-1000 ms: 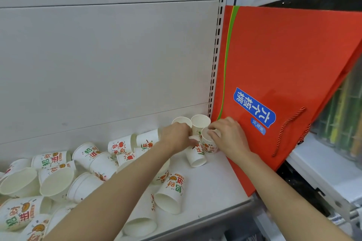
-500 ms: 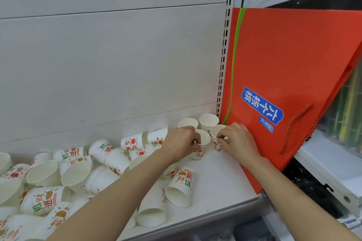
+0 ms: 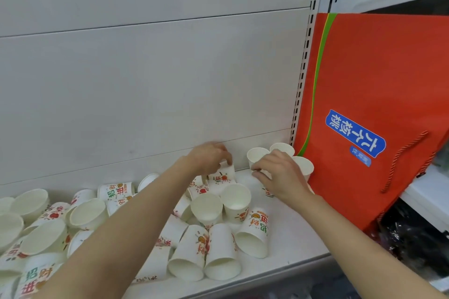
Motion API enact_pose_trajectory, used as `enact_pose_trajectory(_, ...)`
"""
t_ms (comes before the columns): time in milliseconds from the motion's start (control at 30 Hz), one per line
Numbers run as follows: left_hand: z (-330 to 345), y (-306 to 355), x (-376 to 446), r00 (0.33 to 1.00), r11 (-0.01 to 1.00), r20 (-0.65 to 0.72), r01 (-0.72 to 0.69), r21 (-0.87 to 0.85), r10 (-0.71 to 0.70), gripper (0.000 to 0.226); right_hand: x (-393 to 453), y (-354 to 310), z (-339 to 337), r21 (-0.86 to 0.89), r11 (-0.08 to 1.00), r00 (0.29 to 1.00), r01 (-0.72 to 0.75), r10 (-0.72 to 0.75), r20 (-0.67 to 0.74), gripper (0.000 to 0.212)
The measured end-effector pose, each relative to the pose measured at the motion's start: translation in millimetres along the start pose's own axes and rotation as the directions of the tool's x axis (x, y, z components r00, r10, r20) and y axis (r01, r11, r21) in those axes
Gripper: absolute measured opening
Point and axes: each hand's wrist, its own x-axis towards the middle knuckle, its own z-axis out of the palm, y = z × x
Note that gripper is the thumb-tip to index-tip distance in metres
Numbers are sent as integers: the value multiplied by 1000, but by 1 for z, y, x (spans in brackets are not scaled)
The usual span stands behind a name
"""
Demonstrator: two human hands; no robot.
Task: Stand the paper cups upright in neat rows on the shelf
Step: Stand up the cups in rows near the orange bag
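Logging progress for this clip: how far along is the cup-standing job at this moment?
Early stage. Done: a few upright cups stand in the back right corner beside the orange bag. In hand: the left hand grips a printed cup from the pile; the right hand rests on the cups in front of the corner group. Left: most cups, like the tipped ones at the shelf front, lie jumbled.

This is a shop. A white retail shelf (image 3: 286,238) with a slotted upright (image 3: 305,60) and plain back panels fills the frame; printed paper cups (image 3: 252,233) lie heaped lower left, an orange gift bag (image 3: 379,75) at right.
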Motion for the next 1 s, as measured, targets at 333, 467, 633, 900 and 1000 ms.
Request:
enact_pose_trajectory(333,0,13,17,986,981,89,-150,125,139,25,-20,-31,-9,111,994,929,-2,-40,368,15)
enact_pose_trajectory(467,-4,1,12,998,998,-37,-54,29,55,10,-26,-31,-14,129,991,922,-41,-12,386,12)
enact_pose_trajectory(633,7,2,3,978,999,-205,23,-42,-31,13,-29,-36,-15,101,994,910,-46,0,414,17)
enact_pose_trajectory(900,11,-3,-18,955,988,-293,-15,-152,-31,22,-32,-34,-7,42,999,952,16,-28,306,9)
enact_pose_trajectory(1000,-1,-25,-32,969,994,-241,24,-111,-50,16,-34,-34,-5,10,999,966,39,-40,256,13)
